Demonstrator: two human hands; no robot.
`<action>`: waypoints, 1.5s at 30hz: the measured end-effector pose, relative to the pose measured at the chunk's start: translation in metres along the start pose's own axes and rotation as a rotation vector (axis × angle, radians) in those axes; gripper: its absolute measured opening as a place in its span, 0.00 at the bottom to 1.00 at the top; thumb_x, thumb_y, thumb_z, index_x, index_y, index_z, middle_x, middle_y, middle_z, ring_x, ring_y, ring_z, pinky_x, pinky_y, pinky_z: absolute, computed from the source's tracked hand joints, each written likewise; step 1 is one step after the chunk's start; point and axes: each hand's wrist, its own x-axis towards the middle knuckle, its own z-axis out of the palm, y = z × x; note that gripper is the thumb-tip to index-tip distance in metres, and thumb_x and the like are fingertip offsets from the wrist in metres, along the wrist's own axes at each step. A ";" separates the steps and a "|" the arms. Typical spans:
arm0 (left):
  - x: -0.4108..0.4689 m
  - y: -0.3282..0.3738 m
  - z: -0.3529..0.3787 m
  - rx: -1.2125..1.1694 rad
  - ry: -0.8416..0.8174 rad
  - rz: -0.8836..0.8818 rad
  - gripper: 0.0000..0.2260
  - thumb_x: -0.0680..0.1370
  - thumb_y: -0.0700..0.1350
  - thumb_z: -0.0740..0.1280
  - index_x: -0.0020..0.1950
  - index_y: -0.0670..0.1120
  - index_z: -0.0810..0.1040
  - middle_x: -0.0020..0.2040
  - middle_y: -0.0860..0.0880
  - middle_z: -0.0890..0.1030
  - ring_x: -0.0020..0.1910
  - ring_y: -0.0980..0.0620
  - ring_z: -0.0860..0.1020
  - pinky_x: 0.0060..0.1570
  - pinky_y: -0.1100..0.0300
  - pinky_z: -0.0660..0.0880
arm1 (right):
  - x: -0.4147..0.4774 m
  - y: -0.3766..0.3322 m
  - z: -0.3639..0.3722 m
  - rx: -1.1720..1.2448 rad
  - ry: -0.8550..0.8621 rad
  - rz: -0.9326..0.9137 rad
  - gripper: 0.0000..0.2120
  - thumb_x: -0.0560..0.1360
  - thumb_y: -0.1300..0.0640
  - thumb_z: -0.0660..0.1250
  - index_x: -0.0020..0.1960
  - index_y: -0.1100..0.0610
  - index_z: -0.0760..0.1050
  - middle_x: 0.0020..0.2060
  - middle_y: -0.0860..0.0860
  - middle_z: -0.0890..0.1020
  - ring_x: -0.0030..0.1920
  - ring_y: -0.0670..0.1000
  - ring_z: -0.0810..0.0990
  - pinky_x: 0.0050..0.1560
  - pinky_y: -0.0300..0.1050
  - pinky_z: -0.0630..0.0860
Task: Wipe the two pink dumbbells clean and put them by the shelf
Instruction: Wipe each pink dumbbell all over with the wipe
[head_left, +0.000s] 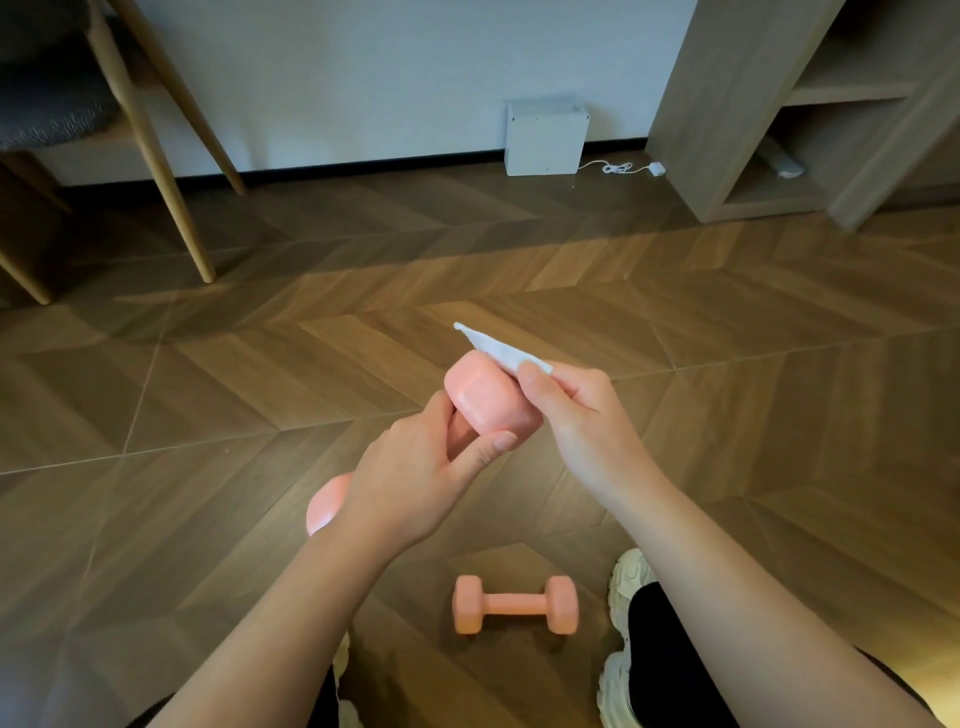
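My left hand (415, 473) grips the handle of a pink dumbbell (485, 400), held above the floor with one head pointing away from me and the other head showing at my wrist. My right hand (569, 410) pinches a folded white wipe (498, 349) against the far head's top edge. A second pink dumbbell (515, 604) lies flat on the wood floor between my feet. The wooden shelf (779, 109) stands at the far right against the wall.
A white box (545, 137) with a white cable sits by the wall left of the shelf. Wooden chair legs (156, 156) stand at the far left. My white shoes (626, 639) flank the lying dumbbell. Herringbone wood floor (311, 338) lies between me and the shelf.
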 end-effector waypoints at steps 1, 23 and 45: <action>0.000 -0.001 0.000 -0.020 0.009 -0.012 0.38 0.65 0.80 0.48 0.60 0.53 0.71 0.45 0.57 0.81 0.43 0.53 0.79 0.44 0.52 0.76 | -0.002 0.000 0.001 0.008 -0.027 -0.026 0.13 0.79 0.52 0.58 0.46 0.47 0.81 0.39 0.39 0.82 0.44 0.38 0.78 0.50 0.35 0.71; -0.008 -0.011 -0.006 -0.218 0.138 -0.090 0.31 0.67 0.76 0.51 0.56 0.55 0.72 0.44 0.61 0.79 0.45 0.60 0.78 0.42 0.61 0.72 | -0.017 0.008 0.006 -0.085 -0.024 -0.041 0.27 0.82 0.56 0.57 0.29 0.33 0.75 0.23 0.42 0.63 0.27 0.41 0.66 0.58 0.34 0.70; -0.007 -0.007 0.000 0.258 -0.090 0.039 0.39 0.65 0.81 0.46 0.59 0.53 0.70 0.45 0.55 0.80 0.44 0.48 0.78 0.38 0.54 0.68 | -0.004 0.029 0.005 -0.001 0.090 0.141 0.18 0.80 0.49 0.62 0.39 0.59 0.81 0.28 0.43 0.76 0.33 0.41 0.71 0.37 0.40 0.66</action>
